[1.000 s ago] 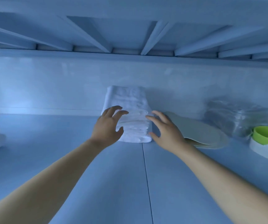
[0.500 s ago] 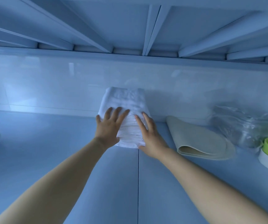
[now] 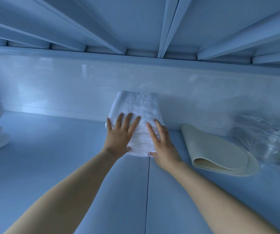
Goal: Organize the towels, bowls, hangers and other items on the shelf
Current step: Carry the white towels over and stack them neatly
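Stack of folded white towels on shelf, far end near back wall. Fluffy top, layered fold edges facing viewer; long axis runs front-to-back. L hand & R hand flat on it, fingers straight, spread, pressing.
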`<control>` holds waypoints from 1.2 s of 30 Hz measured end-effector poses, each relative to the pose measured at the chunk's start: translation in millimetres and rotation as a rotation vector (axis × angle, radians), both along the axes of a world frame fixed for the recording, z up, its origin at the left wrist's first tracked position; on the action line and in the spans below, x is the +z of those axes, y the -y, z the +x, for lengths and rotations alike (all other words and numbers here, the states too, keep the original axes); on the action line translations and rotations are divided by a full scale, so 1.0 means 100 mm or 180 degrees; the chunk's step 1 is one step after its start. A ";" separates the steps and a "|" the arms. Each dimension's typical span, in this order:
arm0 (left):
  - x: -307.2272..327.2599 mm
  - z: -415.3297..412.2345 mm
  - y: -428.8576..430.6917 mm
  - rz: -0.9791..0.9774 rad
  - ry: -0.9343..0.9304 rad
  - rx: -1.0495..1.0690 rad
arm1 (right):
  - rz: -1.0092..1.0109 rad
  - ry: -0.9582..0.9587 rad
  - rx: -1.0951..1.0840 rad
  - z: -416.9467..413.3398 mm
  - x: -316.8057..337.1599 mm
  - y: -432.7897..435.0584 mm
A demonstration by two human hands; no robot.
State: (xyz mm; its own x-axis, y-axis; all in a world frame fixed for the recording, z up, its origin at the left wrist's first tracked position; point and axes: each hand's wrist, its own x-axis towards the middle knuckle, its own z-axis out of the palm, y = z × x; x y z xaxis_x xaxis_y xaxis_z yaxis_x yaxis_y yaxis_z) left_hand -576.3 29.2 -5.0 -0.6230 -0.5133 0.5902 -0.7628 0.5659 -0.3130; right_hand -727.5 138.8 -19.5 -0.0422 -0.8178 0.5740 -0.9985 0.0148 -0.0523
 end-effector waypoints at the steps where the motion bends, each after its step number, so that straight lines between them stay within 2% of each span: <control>1: -0.01 -0.02 -0.01 -0.0036 0.0030 0.0019 | -0.0021 -0.0002 0.0000 0.00 0.00 0.00; 5: -0.03 -0.07 -0.06 -0.0232 0.0019 0.0132 | -0.0108 -0.0014 -0.0108 0.02 -0.03 -0.01; 11: -0.04 -0.02 0.03 -0.0431 -0.0047 -0.0138 | -0.0139 0.0123 -0.0084 0.03 -0.05 -0.02; 24: -0.01 0.23 -0.24 -0.0446 -0.0174 -0.0321 | -0.0208 0.0351 0.0309 0.13 -0.04 -0.29; 36: 0.00 0.70 -0.39 -0.0392 -0.0256 -0.0448 | -0.0390 0.0189 0.0425 0.49 -0.04 -0.47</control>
